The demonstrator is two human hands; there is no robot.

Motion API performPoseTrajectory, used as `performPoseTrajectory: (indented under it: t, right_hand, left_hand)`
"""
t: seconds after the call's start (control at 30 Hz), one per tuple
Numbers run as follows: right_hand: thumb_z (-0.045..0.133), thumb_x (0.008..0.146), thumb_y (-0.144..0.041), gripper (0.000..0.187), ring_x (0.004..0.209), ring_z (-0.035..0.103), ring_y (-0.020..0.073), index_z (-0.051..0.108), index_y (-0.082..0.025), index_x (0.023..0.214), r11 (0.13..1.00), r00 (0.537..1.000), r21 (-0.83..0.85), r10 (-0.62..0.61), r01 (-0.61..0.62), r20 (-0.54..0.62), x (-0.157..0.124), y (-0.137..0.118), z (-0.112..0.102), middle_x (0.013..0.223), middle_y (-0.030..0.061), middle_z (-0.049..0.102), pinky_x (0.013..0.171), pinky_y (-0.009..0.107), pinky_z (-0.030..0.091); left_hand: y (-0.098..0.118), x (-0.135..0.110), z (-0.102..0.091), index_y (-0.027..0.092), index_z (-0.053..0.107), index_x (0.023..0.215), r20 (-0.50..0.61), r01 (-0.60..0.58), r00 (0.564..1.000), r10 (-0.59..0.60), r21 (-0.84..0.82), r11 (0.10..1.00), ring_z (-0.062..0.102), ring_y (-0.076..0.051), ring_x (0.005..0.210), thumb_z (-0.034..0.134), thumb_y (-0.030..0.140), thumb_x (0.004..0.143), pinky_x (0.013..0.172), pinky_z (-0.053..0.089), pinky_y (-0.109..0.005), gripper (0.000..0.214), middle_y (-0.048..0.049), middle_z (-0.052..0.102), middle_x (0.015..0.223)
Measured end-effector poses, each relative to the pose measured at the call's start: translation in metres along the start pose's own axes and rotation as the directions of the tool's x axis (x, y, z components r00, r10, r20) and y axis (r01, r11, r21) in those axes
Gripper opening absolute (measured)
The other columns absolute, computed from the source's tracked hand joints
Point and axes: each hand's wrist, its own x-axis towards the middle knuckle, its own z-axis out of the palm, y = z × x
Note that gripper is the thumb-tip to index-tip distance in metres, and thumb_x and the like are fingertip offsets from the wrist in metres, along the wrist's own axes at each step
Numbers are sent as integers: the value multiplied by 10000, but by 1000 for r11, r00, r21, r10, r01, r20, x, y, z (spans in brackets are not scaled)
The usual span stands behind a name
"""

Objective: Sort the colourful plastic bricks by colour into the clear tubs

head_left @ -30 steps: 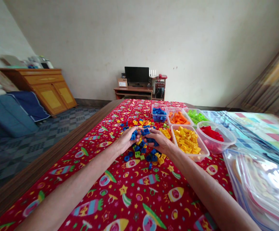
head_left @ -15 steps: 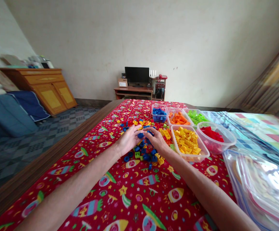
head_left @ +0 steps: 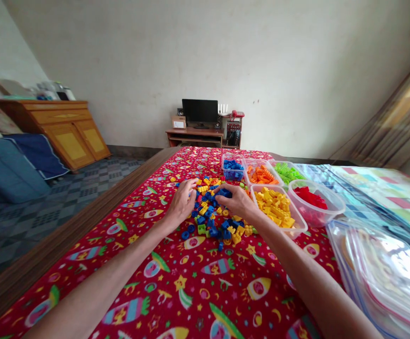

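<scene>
A loose heap of toy building blocks (head_left: 210, 209), mostly blue and yellow with some green and red, is spread on the red patterned cloth (head_left: 205, 287). My right hand (head_left: 239, 201) is closed around blue building blocks (head_left: 223, 192) above the heap's right side. At the left edge of the heap, my left hand (head_left: 182, 200) has bent fingers with a gap to the thumb, and I see nothing held in it. Its fingertips are close to the blocks there, and it covers part of them.
Right of the heap stand clear tubs of sorted blocks: a blue tub (head_left: 233, 174), an orange tub (head_left: 247, 181), a green tub (head_left: 289, 165), a yellow tub (head_left: 289, 230) and a round red tub (head_left: 319, 217). Stacked clear lids (head_left: 384, 273) lie at the near right.
My hands have moved apart. The left went left, away from the blue blocks it was touching, while the right now has blue blocks gathered in its fingers.
</scene>
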Motion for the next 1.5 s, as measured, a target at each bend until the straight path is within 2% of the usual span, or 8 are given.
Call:
performPoseTrajectory:
  t: [0.23,0.37,0.63,0.8,0.97,1.23,1.37,1.5]
  right_hand:
    - [611,676,-151,66,421,421,64,667,-182,693,955,999,-294,-36,40,19,54,-3,-47,440,-57,491,437,183,304]
    - [544,745,-151,128,456,493,96,669,-129,731,772,998,-635,-6,-37,-66,119,-6,-68,490,-2,555,478,202,366]
    - [650,779,-292,438,1032,589,241,612,-102,1171,666,984,-745,-95,-48,-148,185,8,-86,1131,177,642,840,300,437]
    - [510,852,-218,303,922,636,215,681,-91,1067,673,976,-740,-171,17,-133,158,-8,-83,933,131,705,819,286,436]
    - [482,841,-207,264,668,643,147,714,-116,927,842,972,-525,-208,123,-106,87,-29,-70,682,51,695,646,231,452]
    - [543,778,-138,163,593,575,103,705,-133,766,822,957,-502,-174,270,230,11,-25,-27,653,10,667,556,196,377]
    - [566,820,-205,174,750,620,148,711,-159,906,748,877,-577,-14,327,480,-10,-20,-8,842,52,702,654,226,424]
    - [677,751,-445,534,1054,574,245,584,-226,1229,686,777,-575,22,446,629,-28,-10,7,1163,102,627,843,322,446]
  left_hand:
    - [-42,-5,0,214,684,917,135,-147,983,127,148,978,551,-247,1083,514,156,781,1065,344,-380,225,-82,626,1068]
    - [-49,-9,3,234,682,977,186,-196,968,168,144,970,552,-252,1091,517,171,795,1063,347,-377,254,-81,624,1113]
    - [-55,-6,-1,223,671,1006,184,-227,963,197,161,961,571,-255,1072,492,189,827,1029,391,-388,255,-94,634,1104]
    - [-60,-5,0,197,636,1035,217,-360,928,302,317,877,597,-221,1037,384,178,880,971,456,-377,297,-95,637,1099]
    - [-59,-4,1,173,613,1034,256,-457,889,379,444,771,610,-185,1013,315,165,907,940,489,-342,324,-90,637,1065]
    - [-55,-4,2,145,605,1022,280,-460,887,367,467,755,605,-189,1019,288,161,906,940,490,-350,338,-99,649,1041]
    - [-51,-6,1,159,612,1021,286,-451,891,353,477,754,599,-180,1032,284,149,913,956,482,-347,346,-86,651,1048]
    - [-51,-7,1,155,613,1060,297,-466,884,362,484,741,583,-185,1060,308,133,908,977,466,-351,342,-92,640,1076]
